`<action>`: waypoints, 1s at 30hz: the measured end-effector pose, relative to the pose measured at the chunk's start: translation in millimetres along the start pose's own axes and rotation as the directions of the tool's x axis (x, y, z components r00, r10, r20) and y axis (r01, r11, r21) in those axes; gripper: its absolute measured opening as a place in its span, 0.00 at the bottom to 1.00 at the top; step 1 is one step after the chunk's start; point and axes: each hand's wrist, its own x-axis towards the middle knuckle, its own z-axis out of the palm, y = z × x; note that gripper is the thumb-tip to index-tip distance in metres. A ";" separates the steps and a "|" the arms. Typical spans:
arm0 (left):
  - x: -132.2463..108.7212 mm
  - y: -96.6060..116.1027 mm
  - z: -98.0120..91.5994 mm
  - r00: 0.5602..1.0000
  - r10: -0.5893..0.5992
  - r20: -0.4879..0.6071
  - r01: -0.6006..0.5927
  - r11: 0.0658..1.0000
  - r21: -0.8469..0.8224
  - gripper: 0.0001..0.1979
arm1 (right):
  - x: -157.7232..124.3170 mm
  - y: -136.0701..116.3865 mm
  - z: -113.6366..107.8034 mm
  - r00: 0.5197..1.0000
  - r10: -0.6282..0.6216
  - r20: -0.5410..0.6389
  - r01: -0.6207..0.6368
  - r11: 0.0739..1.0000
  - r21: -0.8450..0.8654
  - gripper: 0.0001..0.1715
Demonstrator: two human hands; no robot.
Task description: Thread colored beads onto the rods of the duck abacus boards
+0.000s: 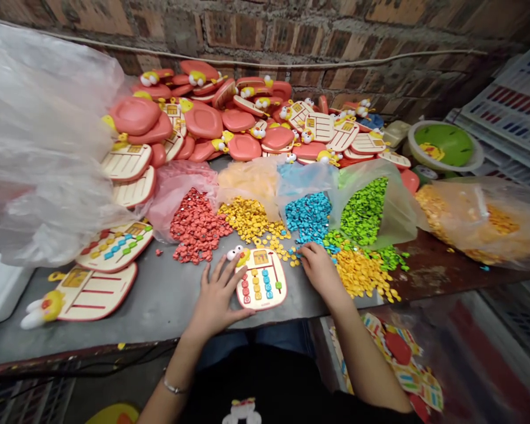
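Observation:
A cream toy board (271, 297) with a red rim and a yellow, big-eyed animal head lies on the grey table before me. Its slots carry red, yellow and blue beads, plus one green bead (278, 285) on the rightmost slot. My left hand (216, 297) holds the board's left side, fingers spread over the edge and thumb along the bottom. To the right, my right hand (320, 268) reaches to the table beside blue beads (309, 215) and loose yellow beads (362, 271). Its fingertips are drawn together; whatever they pinch is hidden.
Open bags spill red beads (196, 229), yellow beads (247, 218) and green beads (364, 209). A heap of toy boards (242, 121) lines the brick wall. At left are a filled board (115, 244), a bare-slotted board (99, 294) and plastic sheeting (48, 135). A green bowl (446, 144) stands back right.

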 end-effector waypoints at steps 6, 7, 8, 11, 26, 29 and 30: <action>-1.1 -1.7 1.4 1.000 0.010 -0.005 -0.010 1.000 0.014 0.43 | -0.1 5.1 -1.2 0.997 0.017 0.071 -0.014 0.999 -0.048 0.12; -1.2 -2.0 1.6 1.000 0.011 -0.005 -0.011 1.000 0.015 0.43 | 0.8 6.3 -1.5 0.996 0.026 0.085 -0.021 0.998 -0.057 0.12; -1.3 -2.3 1.7 1.000 0.012 -0.005 -0.012 1.000 0.017 0.43 | 1.5 7.9 -1.6 0.995 0.033 0.094 -0.028 0.998 -0.059 0.13; -1.3 -2.5 2.1 1.000 0.013 -0.008 -0.013 1.000 0.017 0.43 | 2.3 15.8 -0.2 0.995 0.027 0.096 -0.025 0.999 -0.023 0.14; -1.5 -1.5 3.1 1.000 0.002 -0.026 -0.002 1.000 -0.012 0.43 | 24.0 -34.3 -8.7 0.995 -0.043 0.091 -0.012 0.847 0.532 0.05; -1.7 -1.6 3.1 1.000 0.004 -0.027 -0.005 1.000 -0.008 0.43 | 40.1 -46.0 4.6 0.982 -0.081 0.169 -0.007 0.886 0.463 0.07; -1.7 -1.6 2.9 1.000 0.006 -0.025 -0.006 1.000 -0.006 0.43 | 43.9 -47.6 8.9 0.984 -0.066 0.166 -0.011 0.903 0.429 0.07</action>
